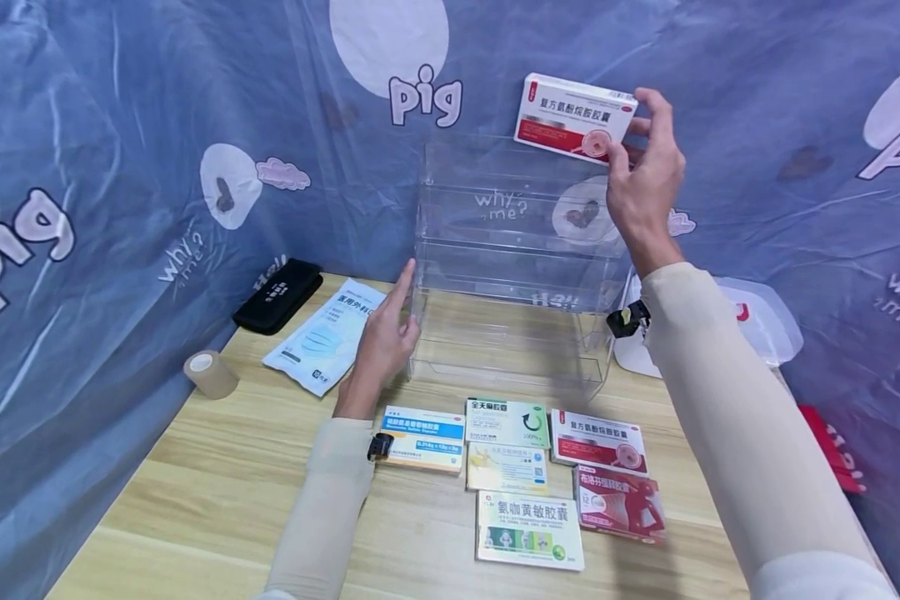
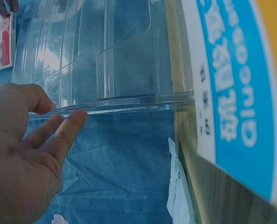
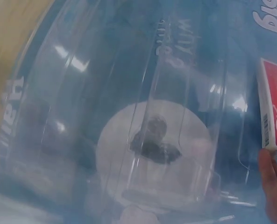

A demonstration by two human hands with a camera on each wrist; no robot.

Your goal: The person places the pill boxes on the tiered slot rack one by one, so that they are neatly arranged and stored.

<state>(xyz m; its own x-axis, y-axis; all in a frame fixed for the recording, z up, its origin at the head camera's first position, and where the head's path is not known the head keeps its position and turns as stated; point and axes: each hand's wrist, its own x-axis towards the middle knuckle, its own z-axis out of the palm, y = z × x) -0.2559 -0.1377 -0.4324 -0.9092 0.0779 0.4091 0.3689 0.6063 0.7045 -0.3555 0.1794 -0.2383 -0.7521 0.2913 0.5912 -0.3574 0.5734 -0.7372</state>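
Note:
My right hand [image 1: 648,171] holds a white-and-red medicine box [image 1: 570,117] by its right end, thumb in front and fingers behind. The box is tilted above the top of a clear tiered display rack [image 1: 506,342]. My left hand [image 1: 382,337] rests at the rack's left side edge, its fingers mostly straight; in the left wrist view the fingertips [image 2: 80,116] meet the clear edge. A blue-and-white box [image 1: 423,437] lies near the left wrist. The right wrist view shows the clear tiers up close, with the held box [image 3: 273,102] at the right edge.
Several boxes lie before the rack, among them a green-and-white box [image 1: 506,422], a second white-and-red box [image 1: 598,442] and a dark red box [image 1: 621,504]. At left are a mask packet [image 1: 326,337], a black case [image 1: 279,296] and a tape roll [image 1: 212,375]. A translucent container [image 1: 757,317] stands right.

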